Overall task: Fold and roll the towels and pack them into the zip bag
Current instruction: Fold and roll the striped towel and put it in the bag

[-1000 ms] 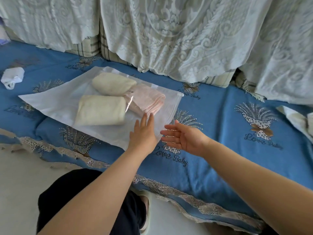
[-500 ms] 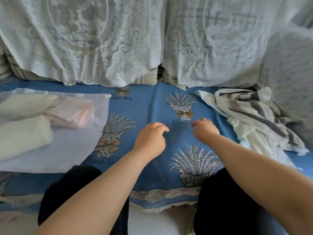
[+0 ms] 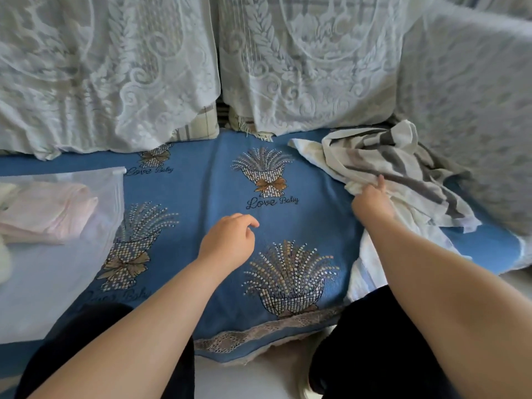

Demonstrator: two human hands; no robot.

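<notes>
Head-worn camera looks forward and down, close over the blue seat cover [image 3: 201,182].

Cover: blue sofa cover [image 3: 201,180] with basket motifs and "Love Baby" lettering.
Backrest: white lace cloth [image 3: 115,67] draped over it.
Trim: lace edging [image 3: 259,332] along the front.

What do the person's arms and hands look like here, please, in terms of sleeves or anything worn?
Both forearms are bare, with no sleeves in view. The left hand and right hand show no gloves, and no rings, watch or bracelets are visible.
</notes>
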